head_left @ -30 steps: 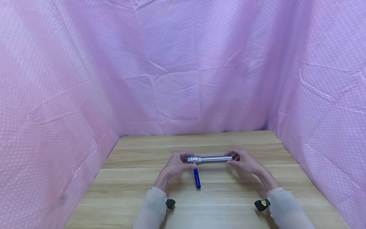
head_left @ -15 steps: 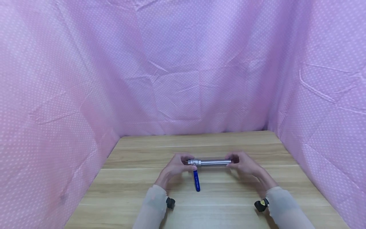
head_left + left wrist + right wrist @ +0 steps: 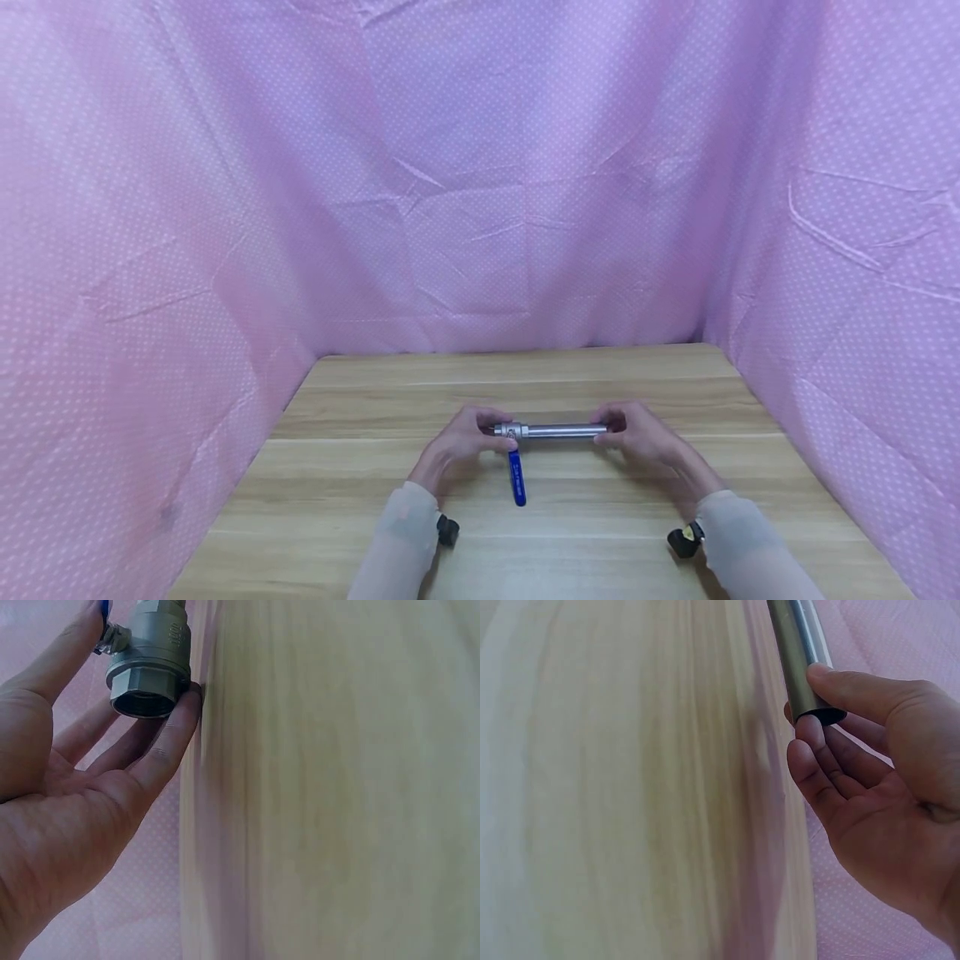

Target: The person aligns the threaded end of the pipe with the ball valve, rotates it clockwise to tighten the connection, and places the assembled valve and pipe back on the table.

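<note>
A metal ball valve (image 3: 513,430) with a blue lever handle (image 3: 517,479) is joined to a straight steel pipe (image 3: 566,431), and the two lie level from left to right. My left hand (image 3: 467,433) grips the valve's body, thumb on the near side by the lever and fingers on the far side. In the left wrist view the valve's hexagonal end (image 3: 144,691) faces me with its round opening bare. At the other end, my right hand (image 3: 641,431) pinches the pipe between thumb and fingers. The pipe's open end (image 3: 826,716) shows in the right wrist view, a fingertip at its mouth.
A wood-grain table (image 3: 360,500) lies under both hands. Pink dotted cloth (image 3: 465,208) hangs behind it and along both sides. A black wrist camera (image 3: 447,532) sits on the left sleeve, another black camera (image 3: 684,540) on the right one.
Both hands have brought the valve and pipe slightly down in the head view, closer to the table and to me. The grips look the same.
</note>
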{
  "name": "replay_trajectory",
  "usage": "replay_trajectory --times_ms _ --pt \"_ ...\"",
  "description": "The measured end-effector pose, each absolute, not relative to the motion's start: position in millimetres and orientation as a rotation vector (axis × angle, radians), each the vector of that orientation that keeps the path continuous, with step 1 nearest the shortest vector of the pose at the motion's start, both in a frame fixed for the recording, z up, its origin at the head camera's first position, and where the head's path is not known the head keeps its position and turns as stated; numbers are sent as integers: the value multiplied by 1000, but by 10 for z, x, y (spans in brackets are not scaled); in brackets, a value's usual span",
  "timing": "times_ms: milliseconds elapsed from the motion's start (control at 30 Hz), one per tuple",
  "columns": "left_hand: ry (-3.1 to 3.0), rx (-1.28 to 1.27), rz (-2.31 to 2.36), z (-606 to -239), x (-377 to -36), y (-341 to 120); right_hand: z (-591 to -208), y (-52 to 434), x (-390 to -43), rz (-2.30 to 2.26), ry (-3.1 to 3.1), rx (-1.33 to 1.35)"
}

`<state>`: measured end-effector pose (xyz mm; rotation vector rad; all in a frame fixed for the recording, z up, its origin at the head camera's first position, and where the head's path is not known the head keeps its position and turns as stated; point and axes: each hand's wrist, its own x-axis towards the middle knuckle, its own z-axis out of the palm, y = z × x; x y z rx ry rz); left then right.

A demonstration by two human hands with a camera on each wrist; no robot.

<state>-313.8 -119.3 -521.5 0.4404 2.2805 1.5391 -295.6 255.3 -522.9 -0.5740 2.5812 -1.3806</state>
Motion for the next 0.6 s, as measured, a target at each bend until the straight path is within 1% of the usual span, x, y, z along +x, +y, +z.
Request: replay_trajectory --times_ms 200,600 --pt "2293 440 1504 -5184 -3119 -1172 -5293 2538 -2955 -1420 2527 -458" --pt "2312 393 1456 -5199 -3070 -1149 -5313 2552 -2946 -1411 2526 -473"
